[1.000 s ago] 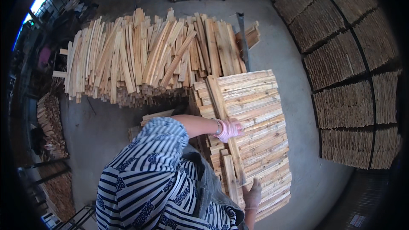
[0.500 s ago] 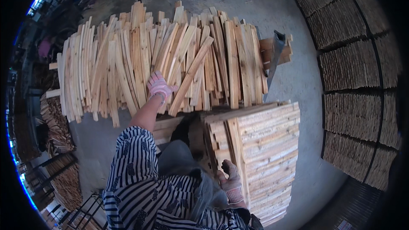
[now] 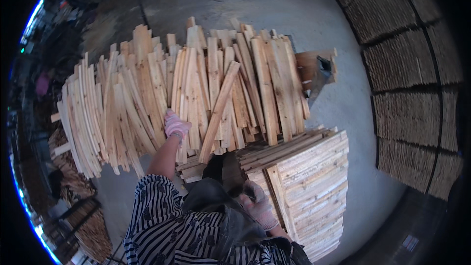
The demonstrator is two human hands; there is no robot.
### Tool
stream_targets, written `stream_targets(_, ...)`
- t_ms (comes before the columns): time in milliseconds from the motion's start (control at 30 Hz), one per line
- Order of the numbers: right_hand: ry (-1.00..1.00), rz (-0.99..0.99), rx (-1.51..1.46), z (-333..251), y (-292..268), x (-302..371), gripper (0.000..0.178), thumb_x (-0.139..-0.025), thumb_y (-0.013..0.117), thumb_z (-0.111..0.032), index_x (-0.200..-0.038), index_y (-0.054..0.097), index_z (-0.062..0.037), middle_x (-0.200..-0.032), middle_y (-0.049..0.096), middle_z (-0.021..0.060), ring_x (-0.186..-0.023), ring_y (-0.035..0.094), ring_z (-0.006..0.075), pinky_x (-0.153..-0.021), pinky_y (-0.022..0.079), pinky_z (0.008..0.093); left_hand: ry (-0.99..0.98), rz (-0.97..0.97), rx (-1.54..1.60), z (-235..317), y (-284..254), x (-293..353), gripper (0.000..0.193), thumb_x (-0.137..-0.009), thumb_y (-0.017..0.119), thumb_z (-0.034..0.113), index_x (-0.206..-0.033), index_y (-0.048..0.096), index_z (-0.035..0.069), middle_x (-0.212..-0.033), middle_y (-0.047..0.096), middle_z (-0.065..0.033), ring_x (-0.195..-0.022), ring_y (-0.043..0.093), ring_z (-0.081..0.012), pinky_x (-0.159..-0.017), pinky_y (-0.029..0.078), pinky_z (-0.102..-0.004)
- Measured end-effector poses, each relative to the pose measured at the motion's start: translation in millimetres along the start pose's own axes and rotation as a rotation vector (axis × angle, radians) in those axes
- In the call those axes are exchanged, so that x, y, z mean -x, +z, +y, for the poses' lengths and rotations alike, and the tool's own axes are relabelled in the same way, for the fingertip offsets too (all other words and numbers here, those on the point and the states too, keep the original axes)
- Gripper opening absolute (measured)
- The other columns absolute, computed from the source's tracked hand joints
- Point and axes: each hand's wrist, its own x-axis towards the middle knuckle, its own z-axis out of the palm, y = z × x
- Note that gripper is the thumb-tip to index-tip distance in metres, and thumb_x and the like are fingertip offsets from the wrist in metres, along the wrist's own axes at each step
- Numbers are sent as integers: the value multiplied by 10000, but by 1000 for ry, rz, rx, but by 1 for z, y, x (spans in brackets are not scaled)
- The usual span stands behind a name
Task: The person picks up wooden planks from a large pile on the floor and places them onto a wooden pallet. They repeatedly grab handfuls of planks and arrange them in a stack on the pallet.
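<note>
Head view; 12 o'clock = away from the wearer. Left hand (image 3: 177,125), in a pink glove, rests at the near side of a loose board pile (image 3: 191,93); cannot tell whether its slightly bent fingers grip a board. Right hand (image 3: 258,207), also gloved, lies at 4 to 5 o'clock from the left: fingers half curled, a gap visible between thumb and fingers, no board seen in it. Narrow board (image 3: 277,191) at 2 o'clock from the right hand, lying on a layered stack (image 3: 319,181); hand contact unclear. Slanting board (image 3: 221,112), atop the pile, at 2 o'clock from the left hand. Metal post (image 3: 320,78) just beside the pile's 3 o'clock end. Tall wood stacks (image 3: 405,64) line the far 2 to 3 o'clock side, beyond grey floor (image 3: 351,100).
</note>
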Motion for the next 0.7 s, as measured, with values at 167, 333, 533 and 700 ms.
stream_targets(167,61,-8,-79,-29,-27,4,525,-924,650,-268,-1366,495,-31,-1274,597,230,-1201,573,371,-1028,460,412,157,-436,809,-4,-34,41,638,-791,676,89,-1362,408,-6,-1214,609,-192,-1132,611,-319,-982,513,-436)
stream_targets(333,-52,8,-163,-47,-50,-30,584,-910,692,-307,-1368,503,1,-1336,577,210,-1262,554,287,-1065,433,364,167,-701,1268,-18,-40,133,527,-873,626,282,-1303,502,3,-1139,618,-144,-1063,612,-257,-947,518,-397)
stream_targets(533,-265,357,-126,-153,-94,-47,1070,-753,796,-463,-1534,227,-3,-1509,377,270,-1362,443,371,-1117,382,390,933,-529,871,75,-48,246,725,-844,765,352,-1362,395,5,-1309,499,-126,-1142,534,-227,-993,460,-356)
stream_targets(700,-248,649,-148,-166,-161,33,897,-726,806,-415,-1424,387,-39,-1274,564,254,-1184,572,396,-1008,468,409,1288,-717,869,141,-7,285,873,-836,810,243,-1491,269,45,-1446,415,-114,-1315,429,-242,-1101,371,-387)
